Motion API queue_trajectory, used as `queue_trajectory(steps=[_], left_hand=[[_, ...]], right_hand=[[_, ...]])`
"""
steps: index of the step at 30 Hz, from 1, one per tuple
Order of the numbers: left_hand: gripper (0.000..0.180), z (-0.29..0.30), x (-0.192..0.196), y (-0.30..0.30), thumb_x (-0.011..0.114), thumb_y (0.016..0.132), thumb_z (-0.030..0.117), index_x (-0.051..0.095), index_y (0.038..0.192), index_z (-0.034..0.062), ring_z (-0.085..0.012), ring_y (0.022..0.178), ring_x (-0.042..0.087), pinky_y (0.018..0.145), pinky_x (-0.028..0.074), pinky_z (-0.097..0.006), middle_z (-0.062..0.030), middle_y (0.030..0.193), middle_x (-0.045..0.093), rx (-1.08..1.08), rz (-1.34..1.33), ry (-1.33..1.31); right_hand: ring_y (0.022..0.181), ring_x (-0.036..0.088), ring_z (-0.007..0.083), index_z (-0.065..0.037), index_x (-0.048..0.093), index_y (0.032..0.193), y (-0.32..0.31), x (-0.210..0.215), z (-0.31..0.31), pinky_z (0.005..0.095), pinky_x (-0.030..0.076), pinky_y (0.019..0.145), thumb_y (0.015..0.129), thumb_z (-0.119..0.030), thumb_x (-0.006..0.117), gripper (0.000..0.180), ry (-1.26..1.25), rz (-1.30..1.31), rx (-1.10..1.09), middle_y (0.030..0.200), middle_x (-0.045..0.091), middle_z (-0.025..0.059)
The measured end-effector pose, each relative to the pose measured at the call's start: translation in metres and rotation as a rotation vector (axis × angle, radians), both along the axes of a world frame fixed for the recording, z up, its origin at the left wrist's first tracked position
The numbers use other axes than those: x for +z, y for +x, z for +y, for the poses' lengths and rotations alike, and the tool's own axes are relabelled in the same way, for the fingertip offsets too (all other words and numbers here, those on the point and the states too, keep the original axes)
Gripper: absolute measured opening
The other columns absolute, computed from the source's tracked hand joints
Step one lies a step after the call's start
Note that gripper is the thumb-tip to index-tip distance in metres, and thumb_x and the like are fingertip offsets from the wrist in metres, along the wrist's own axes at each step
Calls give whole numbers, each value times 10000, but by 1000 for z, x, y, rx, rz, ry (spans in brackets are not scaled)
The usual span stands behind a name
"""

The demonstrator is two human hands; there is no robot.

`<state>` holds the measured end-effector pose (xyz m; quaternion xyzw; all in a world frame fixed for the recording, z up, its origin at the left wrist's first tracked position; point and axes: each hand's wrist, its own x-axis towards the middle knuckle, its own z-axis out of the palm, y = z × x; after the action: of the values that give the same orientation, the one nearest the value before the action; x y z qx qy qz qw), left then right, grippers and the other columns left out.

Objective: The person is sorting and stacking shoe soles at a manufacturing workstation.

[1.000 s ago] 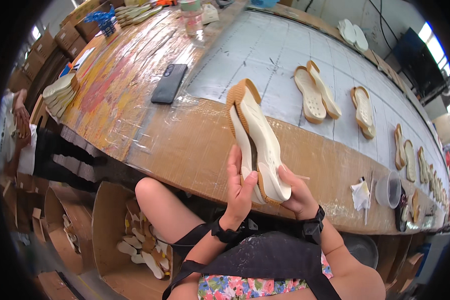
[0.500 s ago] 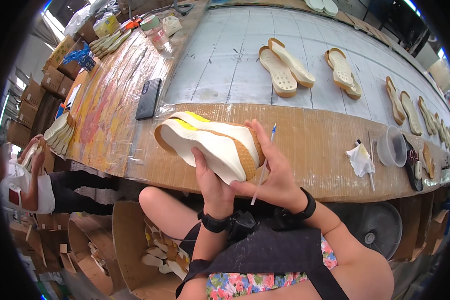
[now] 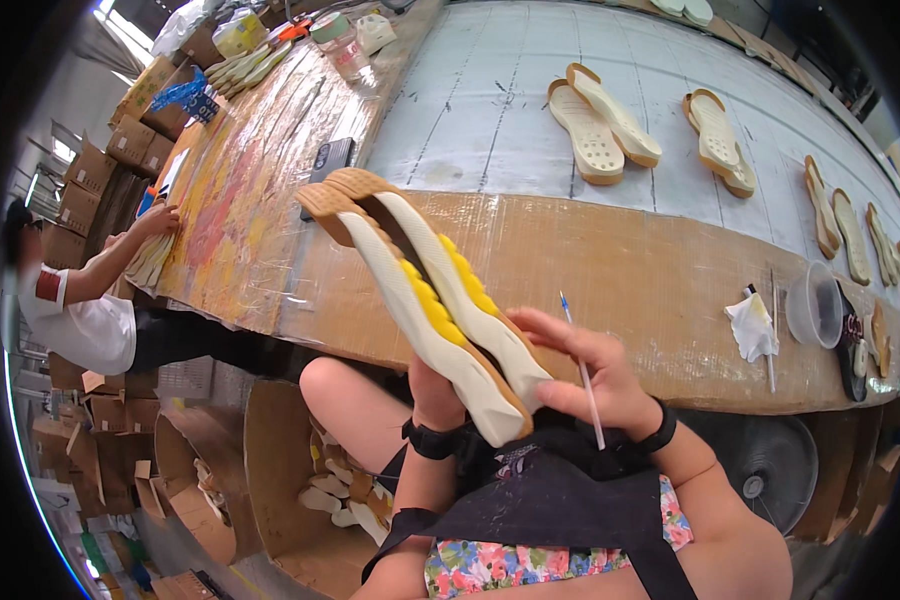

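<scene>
Across the brown cardboard surface's (image 3: pixel 660 290) edge, our left hand (image 3: pixel 436 398) supports two cream-and-tan shoe soles (image 3: pixel 455 368), closure hidden; our right hand's (image 3: pixel 610 382) half-curled fingers steady them, slim white-and-blue pen (image 3: pixel 589 393) tucked within, presumably freeing fingertips.

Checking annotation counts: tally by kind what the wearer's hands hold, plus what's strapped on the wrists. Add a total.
Soles: 2
Pen: 1
Black wristbands: 2
Total: 5
</scene>
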<state>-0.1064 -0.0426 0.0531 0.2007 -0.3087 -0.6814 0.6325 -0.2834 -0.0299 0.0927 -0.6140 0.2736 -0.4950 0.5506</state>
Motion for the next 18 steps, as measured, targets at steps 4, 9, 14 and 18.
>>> queue_trajectory(steps=[4, 9, 14, 18], left_hand=[[478, 15, -9, 6, 437, 858, 307, 386, 1210, -12, -230, 1016, 525, 869, 428, -335, -137, 1131, 513, -161, -61, 175], [491, 24, -16, 5, 539, 784, 178, 388, 1209, -15, -226, 1012, 529, 878, 420, -331, -119, 1126, 521, -206, -155, 214], [489, 11, -14, 7, 553, 783, 178, 389, 1201, -18, -216, 1003, 533, 866, 428, -329, -121, 1130, 519, -208, -42, 272], [449, -14, -17, 20, 546, 801, 47, 370, 1212, 7, -184, 970, 534, 818, 444, -288, -128, 1115, 513, 89, -376, 297]], right_hand=[[989, 562, 184, 5, 430, 1227, 0, 16, -19, 274, 419, 846, 760, -117, 593, 509, -136, 130, -153, 1080, 575, 155], [840, 607, 143, 21, 447, 1205, 5, 28, -24, 248, 469, 736, 767, -94, 591, 475, -41, 113, -173, 994, 605, 152], [892, 593, 162, 25, 446, 1204, 11, 8, -39, 265, 459, 776, 782, -124, 594, 471, 38, -8, -190, 1025, 592, 155], [1023, 523, 281, 28, 416, 1209, -47, -32, -126, 317, 404, 870, 819, -212, 559, 479, -158, 428, -526, 1090, 551, 190]])
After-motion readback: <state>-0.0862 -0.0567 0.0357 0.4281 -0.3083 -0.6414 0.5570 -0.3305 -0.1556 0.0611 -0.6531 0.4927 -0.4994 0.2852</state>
